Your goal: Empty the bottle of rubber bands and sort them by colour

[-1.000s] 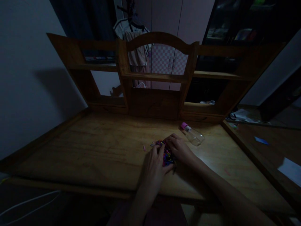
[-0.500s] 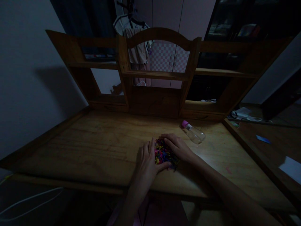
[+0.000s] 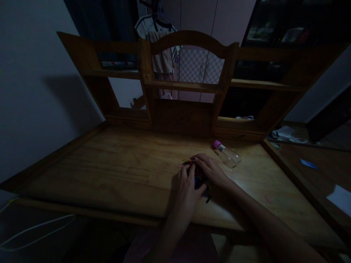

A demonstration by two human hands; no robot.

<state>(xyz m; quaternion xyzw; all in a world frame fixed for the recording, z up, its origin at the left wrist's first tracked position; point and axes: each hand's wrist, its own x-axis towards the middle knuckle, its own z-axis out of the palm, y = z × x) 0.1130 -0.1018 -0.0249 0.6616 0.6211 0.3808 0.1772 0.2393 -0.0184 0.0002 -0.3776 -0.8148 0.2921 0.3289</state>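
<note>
A small heap of colourful rubber bands (image 3: 197, 179) lies on the wooden desk (image 3: 115, 171), mostly covered by my hands. My left hand (image 3: 186, 188) lies over the heap's left side, fingers together and curved onto it. My right hand (image 3: 210, 170) cups the heap from the right and far side, fingers bent down on it. The two hands press in on the pile from both sides. A few bands (image 3: 207, 199) stick out near my left thumb.
A clear plastic bottle with a pink cap (image 3: 226, 155) lies on its side just right of my right hand. A wooden shelf unit (image 3: 186, 87) stands along the desk's far edge. Papers (image 3: 287, 134) and a blue piece (image 3: 307, 163) lie on a surface to the right.
My hands have closed in over the heap, hiding most of the bands that showed between them half a second ago. The stray pink piece left of the heap is gone from view.
</note>
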